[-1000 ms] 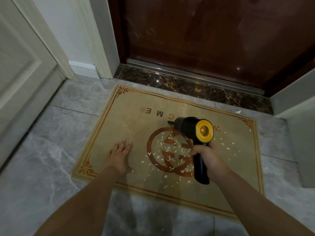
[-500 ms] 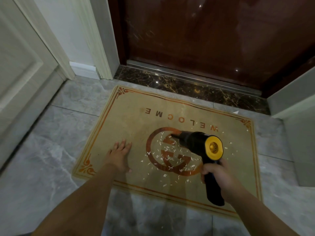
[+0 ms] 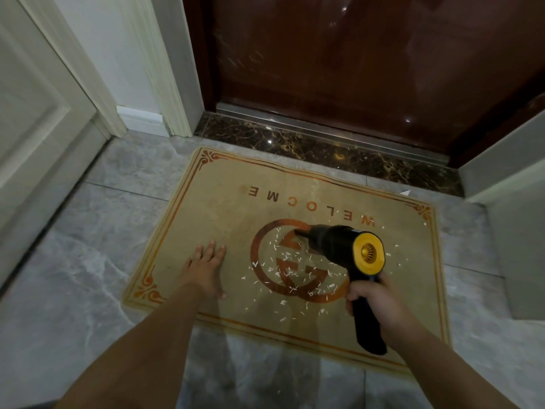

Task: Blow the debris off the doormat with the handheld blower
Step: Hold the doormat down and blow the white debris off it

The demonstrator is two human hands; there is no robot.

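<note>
Lower and further right than a moment ago, the handheld blower (image 3: 339, 249) has swung off the WELCOME lettering and now hangs over the right half of the round emblem. Its handle is wrapped in the right hand (image 3: 374, 302), fingers curled firmly round the black grip, the yellow rear grille facing back toward the person. The left hand (image 3: 206, 270) hasn't budged — it lies flat, fingers straight and lightly spread, pressing the doormat (image 3: 224, 208) down near its left border and holding nothing.

What matters for the next sweep is the line of the tool. Its long axis runs from the yellow cap at the right toward the slim nozzle at the upper left, and the nozzle tip sits over the upper middle of the emblem. The debris (image 3: 292, 276) — small white flecks — lies mostly below and left of that tip, scattered across the emblem and toward the mat's near edge, with a few stray bits out by the right border. So the bulk of it sits beside the airstream, not ahead of it, and between the two hands.

I'd judge the right wrist needs to tip the nozzle down toward the near side. Whether air is flowing I cannot tell; the flecks look settled.
</note>
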